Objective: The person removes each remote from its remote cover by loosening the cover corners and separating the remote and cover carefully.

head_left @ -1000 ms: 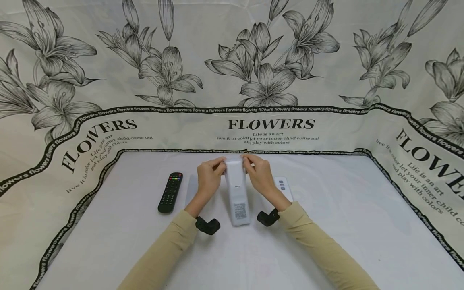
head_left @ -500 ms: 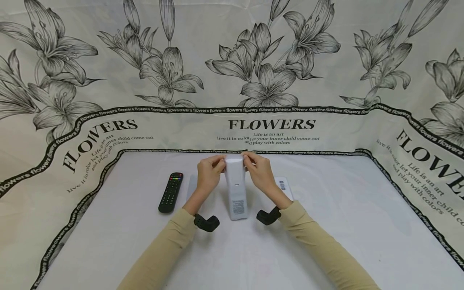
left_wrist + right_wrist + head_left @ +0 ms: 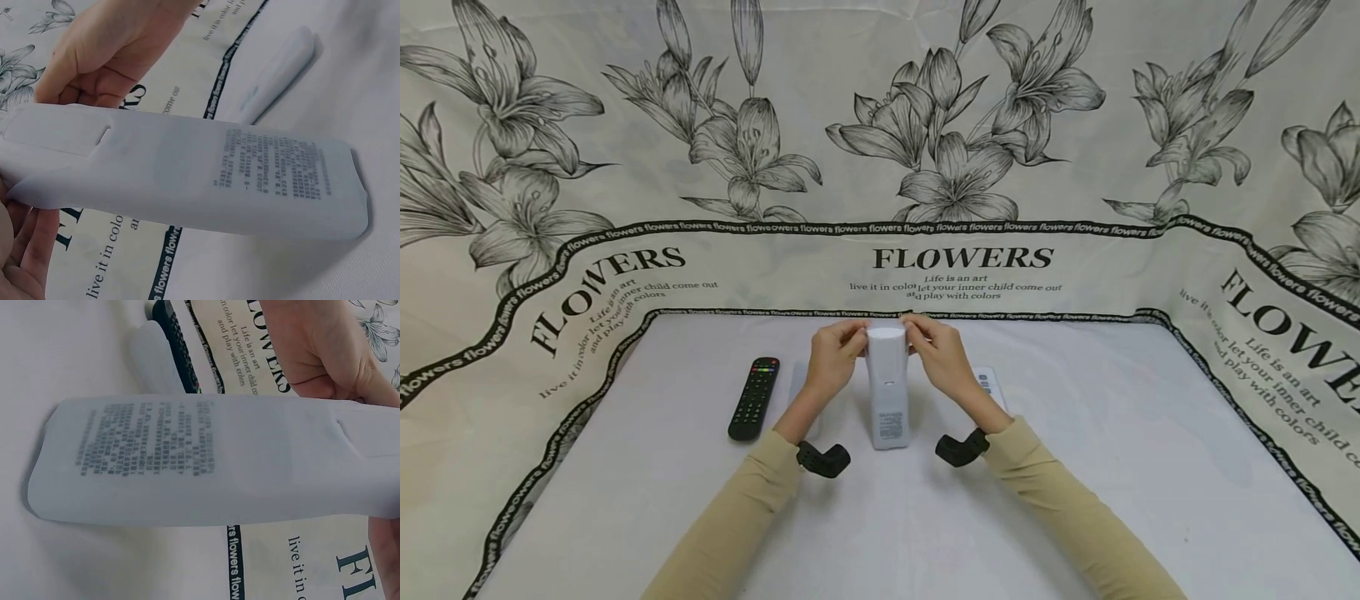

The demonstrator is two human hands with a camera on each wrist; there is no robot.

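Note:
A white remote control [image 3: 887, 379] is held by its far, upper end between my two hands, its back towards me. My left hand [image 3: 835, 360] pinches the left edge with thumb and fingers. At the opposite edge, my right hand [image 3: 940, 360] pinches it the same way. The remote slopes down towards me, its lower end right at the white tabletop. In the left wrist view, the remote's back [image 3: 181, 162] shows a battery cover and a block of grey print. The same print appears on the remote [image 3: 250, 456] in the right wrist view; its button side is hidden.
A black remote [image 3: 754, 400] lies left of my hands. Partly behind my left forearm is a pale, flat remote [image 3: 796, 383]. Another white remote [image 3: 988, 382] with grey buttons lies beyond my right wrist. A flower-printed cloth [image 3: 955, 279] borders the table's back and sides.
The held remote's lower end has swung slightly away from me and to the left, and the remote stands straighter in view. Both hands keep their pinch at its upper end.

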